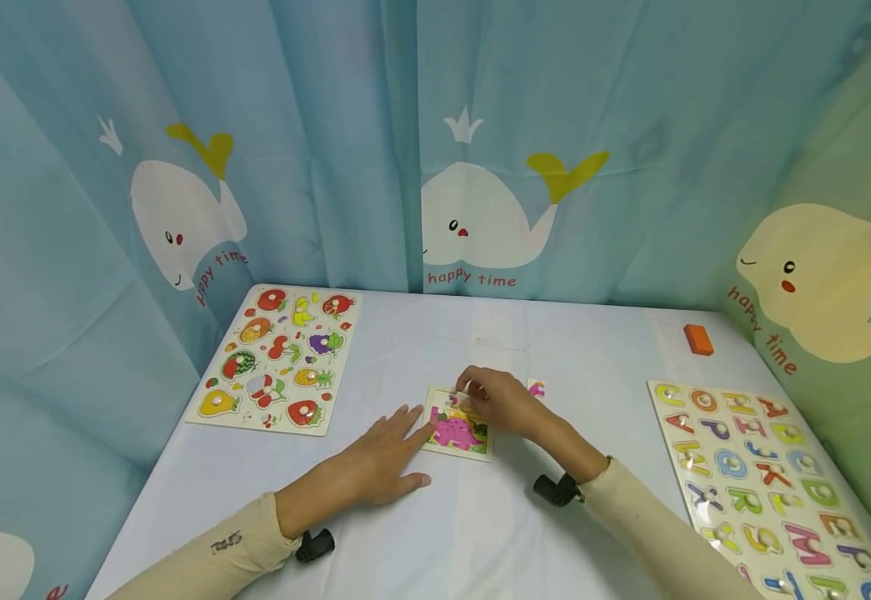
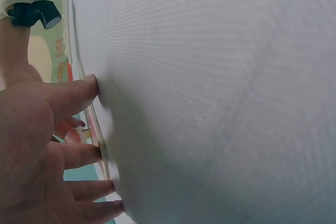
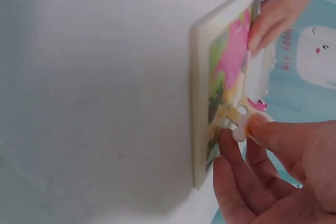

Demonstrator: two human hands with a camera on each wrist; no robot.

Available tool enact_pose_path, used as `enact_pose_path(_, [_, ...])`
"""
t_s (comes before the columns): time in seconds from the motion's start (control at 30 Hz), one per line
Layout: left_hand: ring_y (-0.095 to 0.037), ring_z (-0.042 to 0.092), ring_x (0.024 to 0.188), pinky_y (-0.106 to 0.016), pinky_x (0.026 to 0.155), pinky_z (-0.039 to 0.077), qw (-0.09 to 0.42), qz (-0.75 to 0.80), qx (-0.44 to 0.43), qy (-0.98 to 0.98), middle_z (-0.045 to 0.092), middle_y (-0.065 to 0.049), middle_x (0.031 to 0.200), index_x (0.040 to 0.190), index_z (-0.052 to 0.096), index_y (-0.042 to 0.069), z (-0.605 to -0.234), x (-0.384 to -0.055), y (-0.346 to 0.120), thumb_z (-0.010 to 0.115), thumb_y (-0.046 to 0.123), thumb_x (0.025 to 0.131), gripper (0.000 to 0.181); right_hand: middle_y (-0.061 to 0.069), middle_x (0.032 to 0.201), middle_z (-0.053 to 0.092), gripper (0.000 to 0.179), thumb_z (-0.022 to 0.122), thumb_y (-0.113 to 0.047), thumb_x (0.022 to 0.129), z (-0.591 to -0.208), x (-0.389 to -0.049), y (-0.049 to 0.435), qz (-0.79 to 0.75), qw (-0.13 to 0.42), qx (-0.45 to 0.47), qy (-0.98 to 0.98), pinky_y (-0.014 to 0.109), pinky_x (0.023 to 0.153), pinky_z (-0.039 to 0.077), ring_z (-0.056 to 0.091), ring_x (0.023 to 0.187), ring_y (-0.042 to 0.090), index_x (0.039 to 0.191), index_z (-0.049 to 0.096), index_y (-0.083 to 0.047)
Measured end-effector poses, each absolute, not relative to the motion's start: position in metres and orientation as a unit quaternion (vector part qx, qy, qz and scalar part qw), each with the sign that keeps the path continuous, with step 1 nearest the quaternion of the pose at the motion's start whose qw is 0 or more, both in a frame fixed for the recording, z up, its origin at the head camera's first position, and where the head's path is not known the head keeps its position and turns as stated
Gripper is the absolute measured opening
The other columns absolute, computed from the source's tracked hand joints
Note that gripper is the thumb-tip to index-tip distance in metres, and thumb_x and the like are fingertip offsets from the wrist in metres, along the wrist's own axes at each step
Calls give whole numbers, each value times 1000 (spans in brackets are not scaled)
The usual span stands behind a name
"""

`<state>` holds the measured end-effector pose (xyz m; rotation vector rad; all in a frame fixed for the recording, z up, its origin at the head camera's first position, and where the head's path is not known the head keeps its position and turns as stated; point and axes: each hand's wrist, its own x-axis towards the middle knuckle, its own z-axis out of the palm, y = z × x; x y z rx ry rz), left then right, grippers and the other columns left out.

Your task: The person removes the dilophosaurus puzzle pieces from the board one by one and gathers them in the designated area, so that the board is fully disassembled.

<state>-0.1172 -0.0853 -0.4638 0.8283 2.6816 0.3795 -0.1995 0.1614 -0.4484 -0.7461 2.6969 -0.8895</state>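
A small jigsaw puzzle in a pale wooden frame (image 1: 456, 455) lies mid-table, showing a pink dinosaur (image 3: 233, 53) on a green and yellow ground. My left hand (image 1: 382, 462) lies beside its left edge, fingers spread, with the index fingertip at the frame. Between thumb and fingers, my right hand (image 1: 506, 404) pinches a jigsaw piece (image 3: 241, 124), pale yellow with a pink patch and an eye. It is held tilted, close over the puzzle's upper part. Just right of the frame, another piece (image 1: 539, 388), pink and white, lies loose, partly behind the right hand.
At the left is a fruit peg board (image 1: 336, 367); at the right, an alphabet peg board (image 1: 660, 400). An orange block (image 1: 698, 339) sits near the back right corner. Blue whale-print curtains (image 1: 360, 150) stand behind the white table (image 1: 578, 350).
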Motion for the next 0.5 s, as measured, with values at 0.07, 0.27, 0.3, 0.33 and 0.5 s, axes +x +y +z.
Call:
enact_pose_path(0.07, [-36, 23, 161, -54, 128, 29, 154, 134, 289, 935, 26, -15, 174, 165, 37, 12, -464, -117, -85, 66, 50, 102, 78, 8, 103, 70, 15, 70, -3, 100, -446, -201, 164, -312, 108, -249, 910, 41, 89, 61, 67, 97, 25, 113, 66, -10])
enact_pose_path(0.27, [-37, 23, 161, -54, 129, 28, 154, 138, 291, 934, 25, -16, 174, 165, 37, 12, -463, -117, -85, 66, 48, 103, 78, 6, 98, 70, 5, 69, -5, 101, -427, -210, 186, -338, 88, -238, 906, 36, 80, 54, 65, 96, 23, 105, 66, -6])
enact_pose_path(0.3, [-36, 23, 161, -54, 129, 28, 155, 138, 290, 934, 25, -16, 174, 165, 36, 12, -463, -116, -85, 66, 48, 103, 78, 7, 98, 70, 4, 69, -5, 102, -423, -212, 193, -341, 84, -234, 906, 36, 77, 55, 65, 94, 24, 105, 66, -5])
enact_pose_path(0.33, [-36, 22, 161, -54, 129, 27, 155, 139, 290, 934, 25, -16, 174, 165, 36, 12, -463, -116, -85, 66, 48, 103, 78, 8, 97, 70, 4, 69, -5, 102, -419, -214, 201, -340, 77, -234, 908, 36, 77, 55, 65, 94, 24, 105, 67, -5])
enact_pose_path(0.5, [-36, 23, 161, -53, 129, 27, 153, 138, 290, 934, 25, -16, 174, 165, 36, 12, -463, -116, -86, 66, 48, 103, 78, 8, 95, 69, 4, 68, -3, 102, -406, -227, 253, -321, 75, -228, 916, 32, 76, 55, 64, 91, 24, 106, 69, -4])
